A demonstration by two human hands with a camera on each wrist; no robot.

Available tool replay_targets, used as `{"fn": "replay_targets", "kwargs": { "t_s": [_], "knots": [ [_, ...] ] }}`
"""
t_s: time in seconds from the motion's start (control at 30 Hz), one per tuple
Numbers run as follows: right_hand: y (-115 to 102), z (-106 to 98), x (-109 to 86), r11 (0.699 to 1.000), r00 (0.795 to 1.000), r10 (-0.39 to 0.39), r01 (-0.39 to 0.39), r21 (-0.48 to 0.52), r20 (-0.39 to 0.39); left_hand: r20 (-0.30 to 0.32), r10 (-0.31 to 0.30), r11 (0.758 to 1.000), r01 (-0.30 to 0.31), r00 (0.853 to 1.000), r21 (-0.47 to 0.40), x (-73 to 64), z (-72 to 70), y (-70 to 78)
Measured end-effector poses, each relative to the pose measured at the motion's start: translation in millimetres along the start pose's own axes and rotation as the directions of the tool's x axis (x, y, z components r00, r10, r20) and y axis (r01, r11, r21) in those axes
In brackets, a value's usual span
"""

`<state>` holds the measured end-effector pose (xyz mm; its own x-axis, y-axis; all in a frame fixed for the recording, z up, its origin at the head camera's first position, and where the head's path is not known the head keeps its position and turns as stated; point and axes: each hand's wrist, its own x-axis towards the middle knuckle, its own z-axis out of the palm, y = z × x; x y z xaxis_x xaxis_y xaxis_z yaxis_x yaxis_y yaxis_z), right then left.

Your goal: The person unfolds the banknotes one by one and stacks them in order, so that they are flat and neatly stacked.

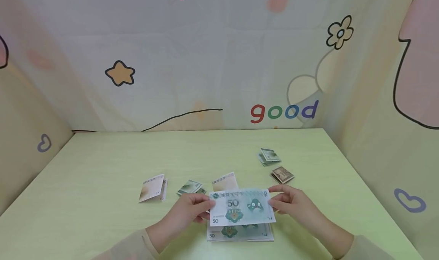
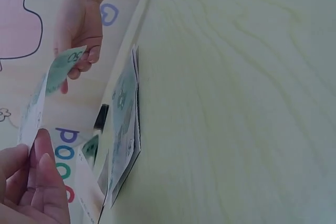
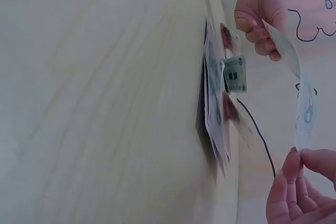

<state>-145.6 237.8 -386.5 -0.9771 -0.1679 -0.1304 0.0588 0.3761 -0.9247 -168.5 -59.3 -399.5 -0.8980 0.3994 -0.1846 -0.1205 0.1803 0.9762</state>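
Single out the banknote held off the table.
The upper 50 note, pinched between left hand and right hand; the folded notes and lower 50 note rest on the table.

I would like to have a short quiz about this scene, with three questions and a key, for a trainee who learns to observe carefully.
1. Which number is printed on the held play banknote?
A) 10
B) 50
C) 100

2. True or false: the left hand and the right hand pinch its opposite ends.

3. Which colour is the folded note nearest to the right hand?

Key: 1. B. 2. True. 3. Brown; behind this folded brown note lies a folded green note.
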Motion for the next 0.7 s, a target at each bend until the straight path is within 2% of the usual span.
{"fn": "replay_targets", "kwargs": {
  "t_s": [0.17, 0.37, 0.57, 0.7],
  "knots": [
    [-0.9, 5.8, 1.1, 0.998, 1.0, -0.001, 0.002, -0.058, 0.022, 0.02, -0.011, 0.997, 0.01, 1.0, 0.073, 1.6, 0.3, -1.0],
    [1.1, 7.3, 2.2, 0.985, 0.997, -0.058, 0.064, -0.158, 0.042, -0.01, 0.01, 0.98, -0.008, 1.0, 0.197, 3.6, -3.3, -4.3],
    [5.7, 7.0, 6.3, 0.933, 0.983, -0.154, 0.179, -0.312, 0.103, 0.018, 0.034, 0.968, -0.037, 0.999, 0.25, 5.0, -6.3, -7.6],
    [6.2, 9.2, 8.0, 0.914, 0.978, -0.152, 0.194, -0.355, 0.144, 0.04, 0.045, 0.954, -0.055, 0.998, 0.295, 5.9, -6.8, -8.2]
  ]
}}
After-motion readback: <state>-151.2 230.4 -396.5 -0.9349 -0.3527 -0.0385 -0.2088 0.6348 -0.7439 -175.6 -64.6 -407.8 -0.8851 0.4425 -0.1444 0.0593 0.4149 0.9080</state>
